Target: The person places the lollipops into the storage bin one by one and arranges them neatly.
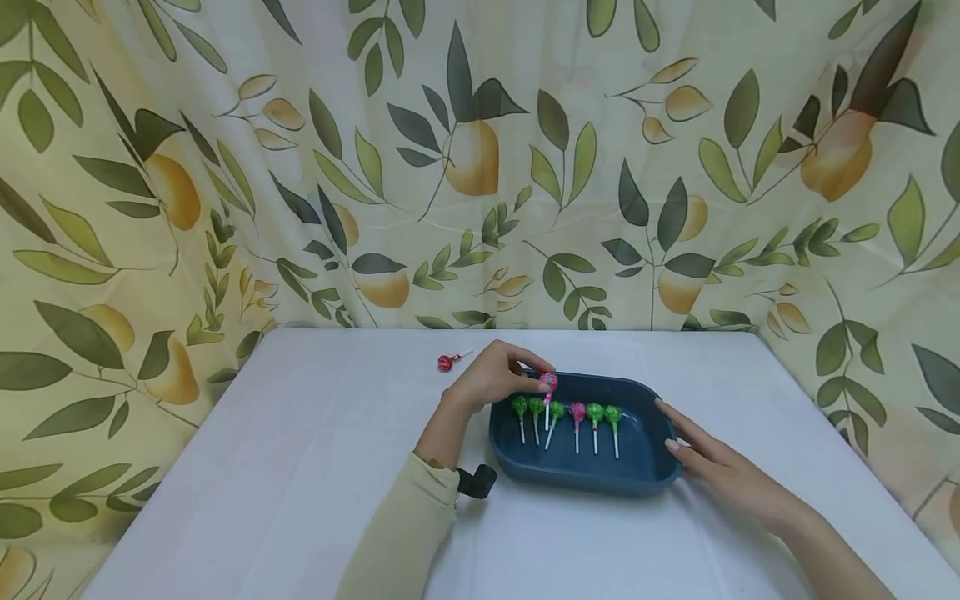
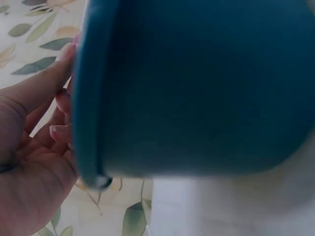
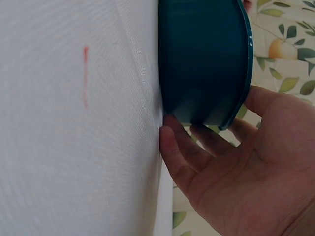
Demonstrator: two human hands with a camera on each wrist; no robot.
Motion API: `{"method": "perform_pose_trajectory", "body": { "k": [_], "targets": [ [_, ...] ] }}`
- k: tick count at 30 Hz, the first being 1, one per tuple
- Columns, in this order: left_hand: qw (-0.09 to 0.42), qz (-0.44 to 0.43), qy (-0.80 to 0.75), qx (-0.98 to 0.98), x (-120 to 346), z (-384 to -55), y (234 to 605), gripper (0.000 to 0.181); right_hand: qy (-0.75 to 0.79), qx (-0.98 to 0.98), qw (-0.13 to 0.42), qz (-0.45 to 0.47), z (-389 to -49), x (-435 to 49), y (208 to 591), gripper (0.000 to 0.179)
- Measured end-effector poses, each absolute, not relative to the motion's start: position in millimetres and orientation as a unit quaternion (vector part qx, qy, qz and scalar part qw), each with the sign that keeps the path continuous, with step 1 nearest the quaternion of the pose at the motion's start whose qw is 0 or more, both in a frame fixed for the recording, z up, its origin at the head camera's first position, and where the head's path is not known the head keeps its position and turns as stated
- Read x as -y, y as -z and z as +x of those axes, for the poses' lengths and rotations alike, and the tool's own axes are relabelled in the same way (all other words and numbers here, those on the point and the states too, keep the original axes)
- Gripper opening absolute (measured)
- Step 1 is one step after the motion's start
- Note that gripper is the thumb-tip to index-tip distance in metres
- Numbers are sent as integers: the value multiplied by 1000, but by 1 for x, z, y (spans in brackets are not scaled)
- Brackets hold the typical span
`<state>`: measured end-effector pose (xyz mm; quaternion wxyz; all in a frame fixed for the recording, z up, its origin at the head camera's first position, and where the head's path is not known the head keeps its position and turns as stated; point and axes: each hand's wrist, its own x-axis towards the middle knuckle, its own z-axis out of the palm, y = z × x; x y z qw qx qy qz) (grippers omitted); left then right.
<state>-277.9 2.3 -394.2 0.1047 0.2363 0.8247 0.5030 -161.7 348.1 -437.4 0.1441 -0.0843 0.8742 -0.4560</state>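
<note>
My left hand [image 1: 493, 375] pinches a pink-wrapped lollipop [image 1: 549, 382] by its head over the left part of a dark blue tray [image 1: 592, 480]. The lollipop's white stick points down. In a row in the tray lie three green lollipops [image 1: 536, 406] at the left, then a pink lollipop [image 1: 577, 412] and two green lollipops [image 1: 596, 413]. My right hand [image 1: 720, 467] holds the tray's right end. In the right wrist view its thumb is at the rim and its fingers [image 3: 184, 147] lie against the end wall. The tray wall [image 2: 197, 98] covers most of the left wrist view.
A red lollipop [image 1: 446, 363] lies on the white tabletop [image 1: 300, 467], behind and left of the tray. A curtain [image 1: 480, 167] printed with fruit and leaves hangs along the back and sides. A black strap device [image 1: 477, 482] sits on the left wrist.
</note>
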Motion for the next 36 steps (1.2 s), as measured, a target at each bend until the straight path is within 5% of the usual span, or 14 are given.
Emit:
{"method": "perform_pose_trajectory", "body": {
  "k": [36],
  "targets": [
    [101, 223, -480, -842, -92, -283, 408, 15, 468, -868, 138, -93, -159, -349, 437, 64]
  ]
}}
